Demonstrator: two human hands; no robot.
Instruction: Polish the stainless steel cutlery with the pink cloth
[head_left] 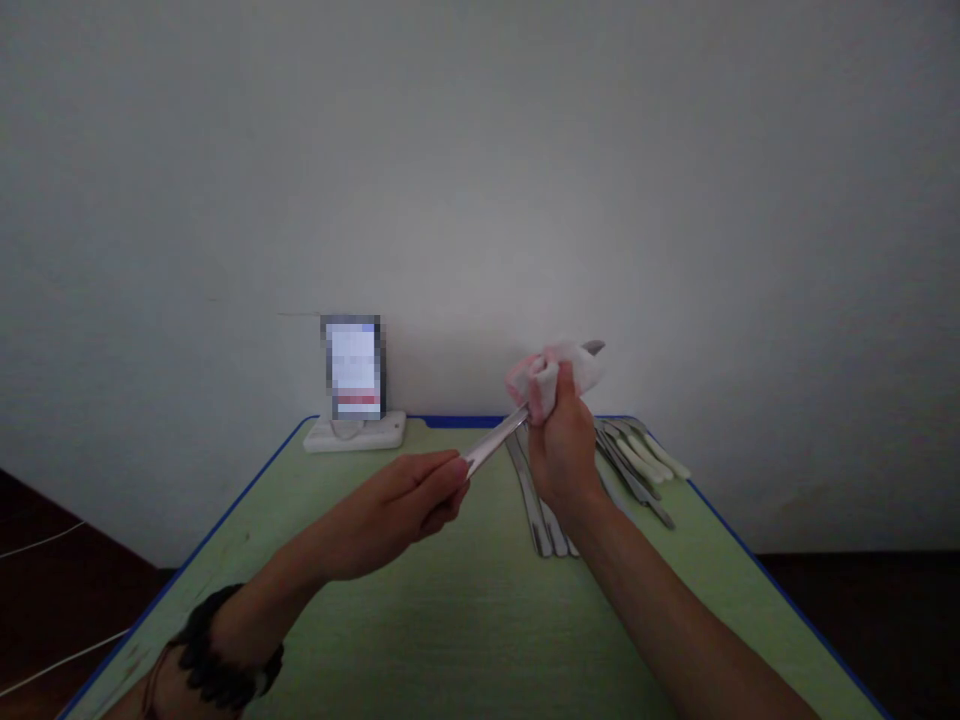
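Note:
My left hand (420,495) is closed around the handle end of a metal table knife (496,441), which slants up and to the right. My right hand (568,450) is closed on a pink and white cloth (540,383), bunched around the knife's upper part. A grey, pointed blade tip pokes out beyond the cloth. Below and behind my right hand, several metal cutlery handles (536,515) lie side by side on the table, partly hidden by the hand and forearm.
More cutlery, some with cream handles (649,458), lies fanned out at the table's right back edge. A blurred, lit phone (354,367) stands upright on a white base (386,432) at the back left. The green table (450,640) has a blue rim and meets a plain wall (480,180).

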